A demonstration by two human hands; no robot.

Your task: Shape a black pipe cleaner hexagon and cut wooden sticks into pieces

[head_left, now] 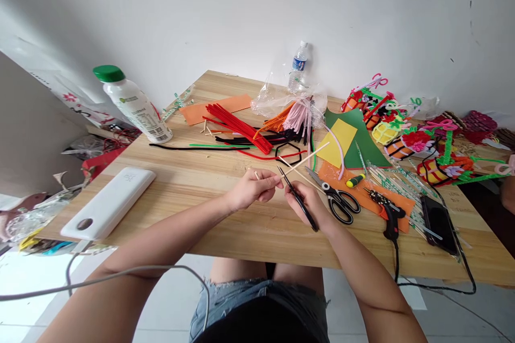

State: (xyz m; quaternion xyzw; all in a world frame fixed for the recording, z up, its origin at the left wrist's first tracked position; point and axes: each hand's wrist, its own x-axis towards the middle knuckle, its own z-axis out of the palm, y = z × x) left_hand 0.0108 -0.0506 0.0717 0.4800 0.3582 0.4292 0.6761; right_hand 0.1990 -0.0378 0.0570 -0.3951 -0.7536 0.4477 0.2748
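My left hand point(260, 187) is closed in a pinch on a thin pale wooden stick point(309, 157), which slants up to the right over the table. Close beside it, my right hand point(306, 201) is wrapped round a slim black tool point(301, 203) with a dark pointed tip. That tip meets the stick near my left fingertips; whether the tool is a knife or a cutter I cannot tell. Another thin stick point(286, 163) passes behind the hands. Just right of my right hand lie black-handled scissors point(341, 203).
Red pipe cleaners point(237, 126), pink ones point(300, 115) and green felt point(358, 139) lie behind the hands. To the right are a glue gun point(388, 214), a phone point(438, 225) and several small decorated baskets point(442, 169). A white bottle point(137, 110) and power bank point(110, 201) stand left.
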